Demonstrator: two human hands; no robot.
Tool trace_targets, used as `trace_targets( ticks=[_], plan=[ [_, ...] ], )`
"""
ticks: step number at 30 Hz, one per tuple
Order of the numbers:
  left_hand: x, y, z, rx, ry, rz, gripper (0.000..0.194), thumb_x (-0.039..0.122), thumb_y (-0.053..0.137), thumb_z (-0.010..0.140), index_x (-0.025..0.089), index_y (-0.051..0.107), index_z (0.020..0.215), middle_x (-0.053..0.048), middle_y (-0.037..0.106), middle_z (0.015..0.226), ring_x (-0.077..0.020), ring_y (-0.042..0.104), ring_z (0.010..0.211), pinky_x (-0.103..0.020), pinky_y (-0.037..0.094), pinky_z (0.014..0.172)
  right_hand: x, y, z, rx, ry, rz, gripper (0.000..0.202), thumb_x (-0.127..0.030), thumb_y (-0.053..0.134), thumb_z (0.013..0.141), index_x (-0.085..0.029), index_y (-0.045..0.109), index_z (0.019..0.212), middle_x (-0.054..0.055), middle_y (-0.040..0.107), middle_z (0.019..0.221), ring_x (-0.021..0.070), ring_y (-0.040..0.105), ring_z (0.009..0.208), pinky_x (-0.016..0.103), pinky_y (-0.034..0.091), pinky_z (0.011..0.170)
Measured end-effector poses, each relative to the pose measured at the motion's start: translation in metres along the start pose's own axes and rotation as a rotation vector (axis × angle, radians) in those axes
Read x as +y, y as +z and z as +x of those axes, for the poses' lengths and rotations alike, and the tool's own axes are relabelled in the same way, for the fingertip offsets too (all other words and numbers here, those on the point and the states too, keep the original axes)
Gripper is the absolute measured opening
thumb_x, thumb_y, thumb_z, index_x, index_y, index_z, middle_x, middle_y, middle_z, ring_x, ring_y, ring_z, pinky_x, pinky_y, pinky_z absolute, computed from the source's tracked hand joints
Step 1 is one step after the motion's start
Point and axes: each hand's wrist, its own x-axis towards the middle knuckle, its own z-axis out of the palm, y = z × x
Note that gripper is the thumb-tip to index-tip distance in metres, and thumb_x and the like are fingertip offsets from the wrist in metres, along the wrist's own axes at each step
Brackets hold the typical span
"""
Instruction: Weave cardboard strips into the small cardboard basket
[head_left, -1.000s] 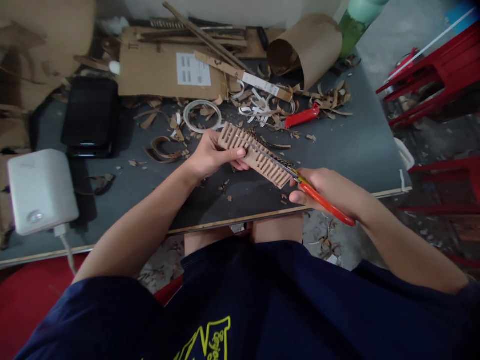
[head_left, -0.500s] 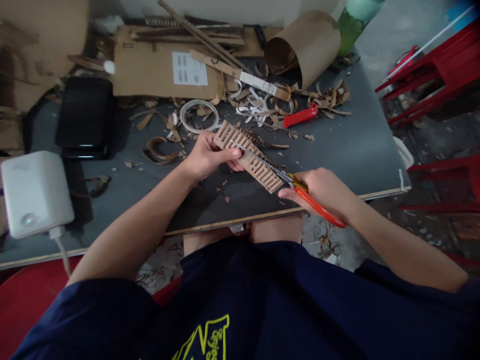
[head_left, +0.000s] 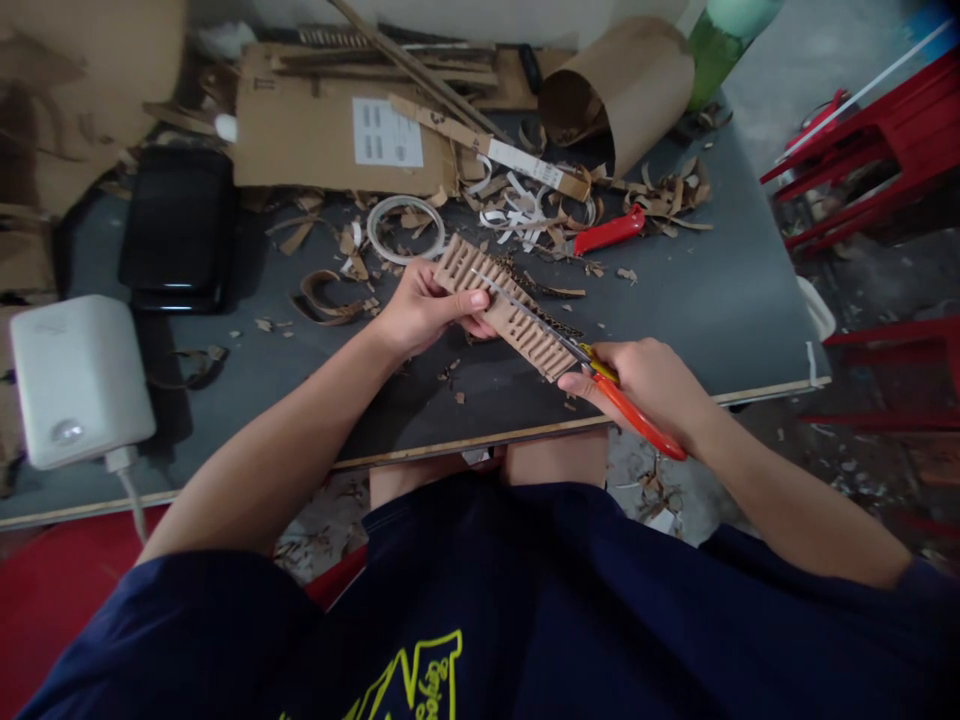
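My left hand (head_left: 431,308) is closed on a short strip of corrugated cardboard (head_left: 536,345), thumb on top, tilted down toward the right, its ridges showing. In my right hand (head_left: 645,380) is a pair of scissors (head_left: 637,420) with red-orange and yellow handles. The scissors' blades lie lengthwise along the ridged face of the strip, with their tips near my left thumb. Both hands are above the dark table (head_left: 420,410), near its front edge. My fingers under the strip are partly hidden.
Cardboard scraps (head_left: 322,297) and white paper curls (head_left: 517,212) litter the table. A tape roll (head_left: 406,229), a red-handled cutter (head_left: 609,232), a cardboard tube (head_left: 637,85) and a flat cardboard sheet (head_left: 292,150) lie behind. A black case (head_left: 177,230) and white device (head_left: 82,380) stand left.
The whole view has shifted slightly. The scissors' blades look closer together along the strip, and the right hand has barely moved. My left hand keeps its hold on the cardboard.
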Motion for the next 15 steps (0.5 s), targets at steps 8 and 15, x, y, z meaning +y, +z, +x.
trace_targets(
  ticks=[8,15],
  plan=[
    [0.0026,0.0003,-0.0001,-0.03,-0.025,0.039,0.051,0.059,0.088,0.063,0.015,0.063,0.066,-0.004,0.075,0.066,-0.0211,0.076,0.062,-0.023,0.066,0.054,0.0057,0.0008,0.0033,0.058,-0.022,0.03,0.05,-0.072,0.053,0.082,-0.024,0.05,0.069,0.0,0.055,0.057,0.0145,0.045,0.052,0.029,0.031,0.057],
    [0.0001,-0.0013,0.0004,-0.022,-0.002,0.031,0.048,0.056,0.087,0.068,0.014,0.064,0.072,-0.006,0.076,0.072,-0.0231,0.077,0.066,-0.026,0.068,0.057,-0.0008,-0.0025,-0.0015,0.017,-0.023,0.079,0.052,-0.072,0.054,0.083,-0.022,0.065,0.093,0.003,0.066,0.073,0.0196,0.058,0.064,0.03,0.036,0.059]
  ],
)
